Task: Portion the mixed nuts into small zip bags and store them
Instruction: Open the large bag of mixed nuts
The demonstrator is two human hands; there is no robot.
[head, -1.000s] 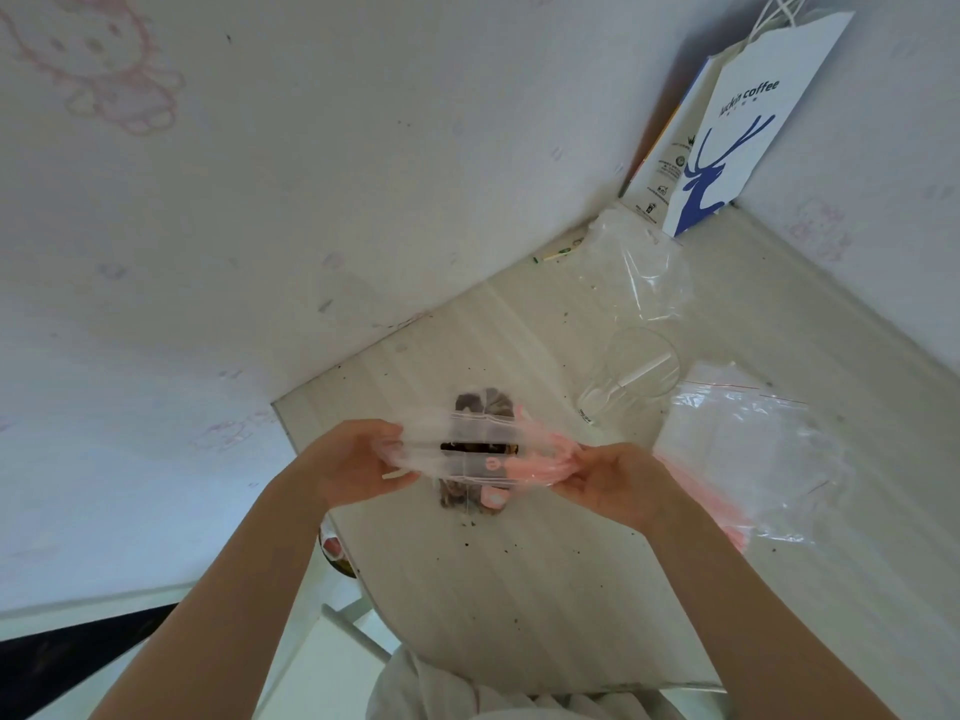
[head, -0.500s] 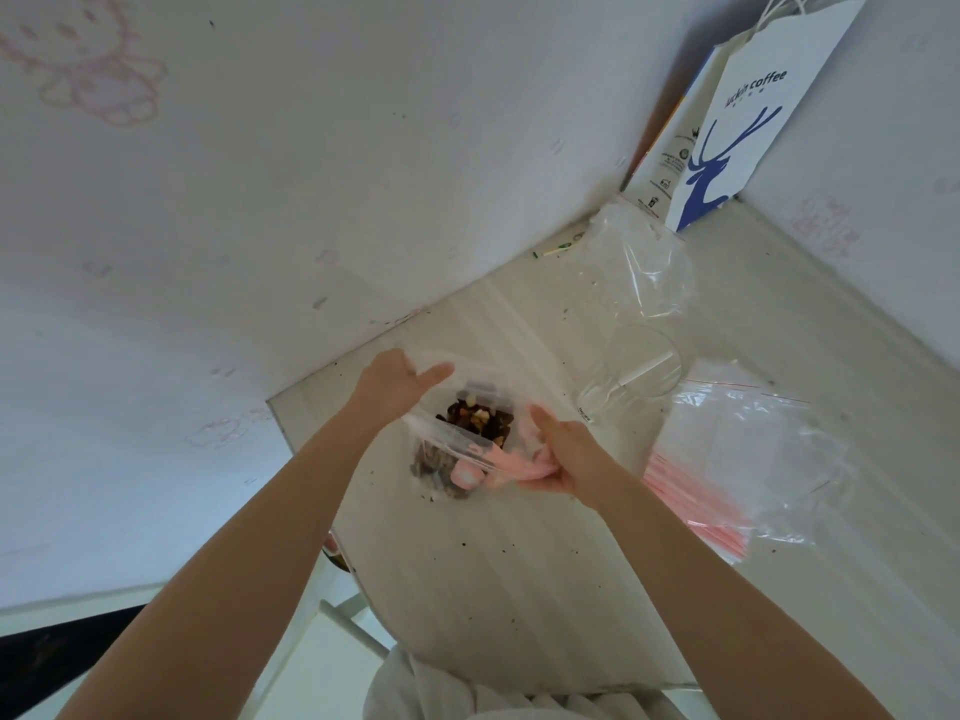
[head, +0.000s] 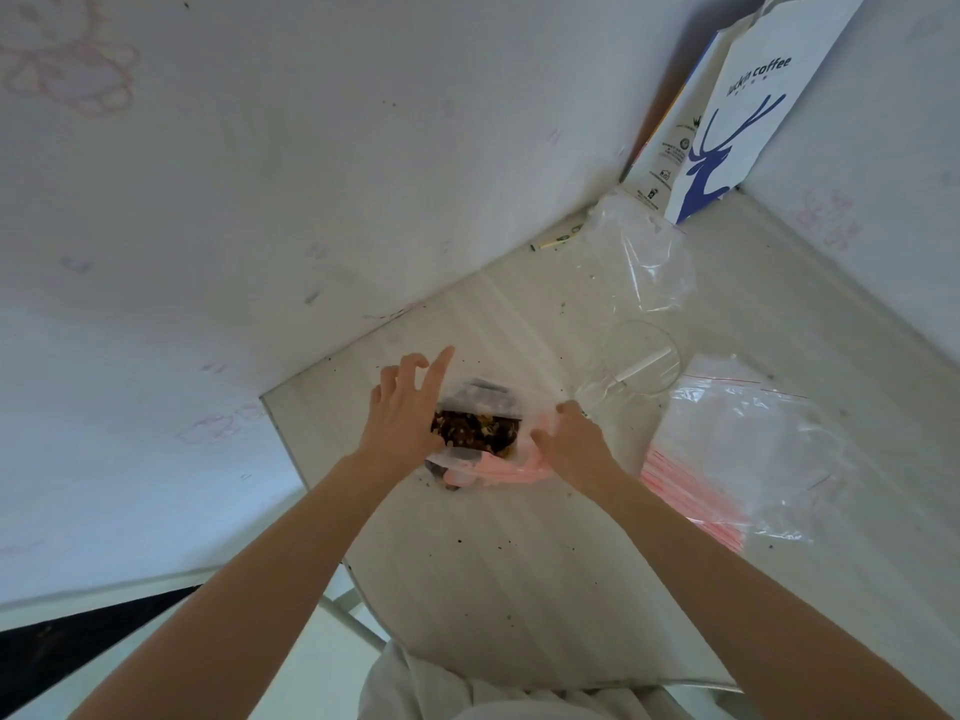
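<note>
Small zip bag of mixed nuts [head: 475, 432] on the pale wooden table [head: 519, 563] close to the wall, left hand [head: 408, 415] with fingers straight and spread against its left edge, right hand [head: 571, 446] curled around its pink-striped right side, stack of empty zip bags [head: 737, 459] just beside

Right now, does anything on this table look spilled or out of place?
Yes: dark crumbs are scattered over the pale table, several near the nut bag. They are likely bits spilled while portioning. Nothing looks damaged.
</note>
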